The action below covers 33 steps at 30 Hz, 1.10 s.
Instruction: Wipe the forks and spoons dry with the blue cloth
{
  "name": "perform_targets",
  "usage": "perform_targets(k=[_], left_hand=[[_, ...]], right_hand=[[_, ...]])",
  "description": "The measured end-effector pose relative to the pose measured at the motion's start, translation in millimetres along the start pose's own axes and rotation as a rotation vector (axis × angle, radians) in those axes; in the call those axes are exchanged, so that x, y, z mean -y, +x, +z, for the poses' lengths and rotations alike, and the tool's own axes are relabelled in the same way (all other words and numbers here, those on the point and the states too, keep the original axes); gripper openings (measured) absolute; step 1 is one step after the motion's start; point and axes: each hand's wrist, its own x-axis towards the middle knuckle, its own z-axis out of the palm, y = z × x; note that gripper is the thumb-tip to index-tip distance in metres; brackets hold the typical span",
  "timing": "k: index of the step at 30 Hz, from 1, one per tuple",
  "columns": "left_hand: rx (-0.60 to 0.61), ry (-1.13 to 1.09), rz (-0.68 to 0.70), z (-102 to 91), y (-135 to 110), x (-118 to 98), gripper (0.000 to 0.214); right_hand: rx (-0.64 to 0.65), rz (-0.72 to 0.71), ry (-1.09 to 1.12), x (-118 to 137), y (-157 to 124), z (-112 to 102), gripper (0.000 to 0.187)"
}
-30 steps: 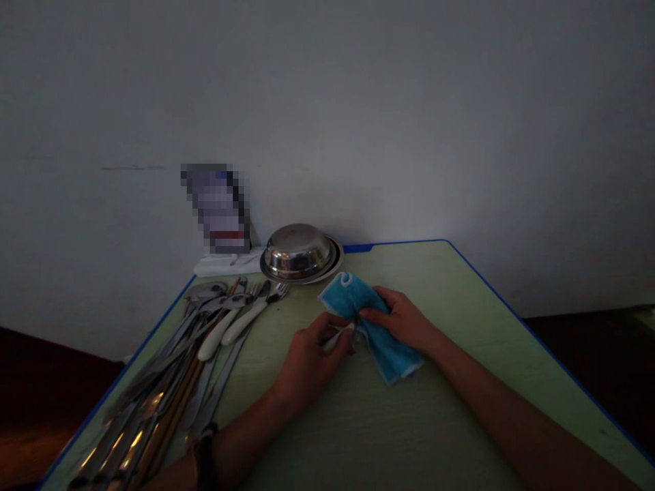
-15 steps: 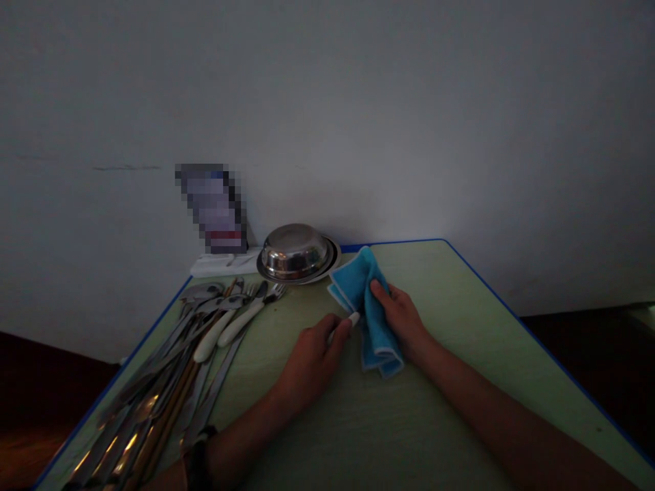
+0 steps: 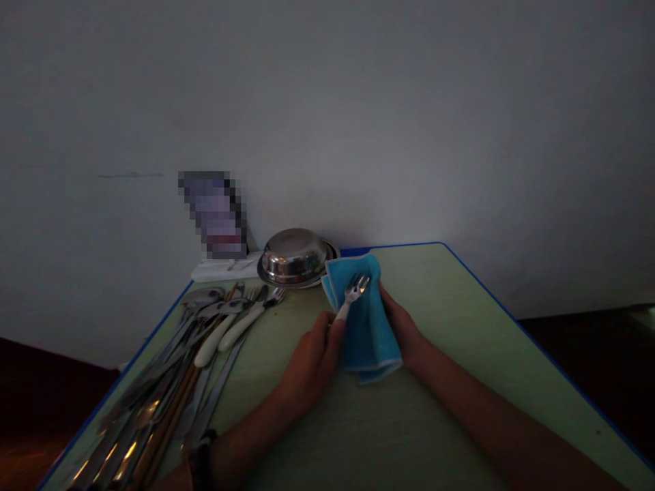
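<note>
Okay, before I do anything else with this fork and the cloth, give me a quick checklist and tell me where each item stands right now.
1. Left hand grips the fork by its white handle: ok.
2. Fork tines are uncovered and rest against the blue cloth: ok.
3. Right hand holds the blue cloth from its far side: ok.
4. Tines are clean and dry: cannot tell, the picture is too dark.
5. Cutlery pile lies apart from the left hand: ok.
6. Steel bowl is apart from the cloth: cannot tell, their edges overlap in this view.
</note>
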Motion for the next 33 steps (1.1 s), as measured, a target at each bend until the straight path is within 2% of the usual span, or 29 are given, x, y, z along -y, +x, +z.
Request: perform_targets(k=[3,7,11,15,20,24,26,30,33], left_hand=[[0.076,0.119,0.022,1.2,-2.8,0.1,0.029],[0.084,0.166,0.043,1.3,-2.3,5.1,0.029],[0.157,0.268,0.113,-1.5,-1.4,9.5,0.03],[0.214,0.201,0.156,-4.7,-2.3,9.6,0.029],[0.133,-0.105,0.083,-5.4,-0.2,7.3,0.03],[0.01,-0.283,-0.09,-6.7,2.9,3.1,0.046],[0.019,-0.249,-0.099,-6.9,3.9,2.0,0.045],[0.047,-0.063,0.004,-4.7,4.6,2.2,0.029],[0.043,0.036,0.014,-3.8,4.9,1.6,0.021]], right_hand=[[-0.052,0.0,-0.028,-6.0,-0.9,1.3,0.044],[-0.001,-0.183,-0.077,-12.1,0.4,2.3,0.026],[0.027,-0.311,-0.123,-16.6,2.4,2.8,0.022],[0.017,-0.35,-0.142,-18.6,3.6,2.4,0.018],[0.056,-0.328,-0.154,-16.6,4.9,-0.9,0.017],[0.065,-0.279,-0.178,-12.6,5.0,-4.4,0.022],[0.05,-0.292,-0.196,-12.1,5.1,-6.1,0.024],[0.031,-0.34,-0.24,-14.0,6.3,-10.0,0.023],[0.039,-0.371,-0.28,-15.7,8.1,-12.5,0.02]])
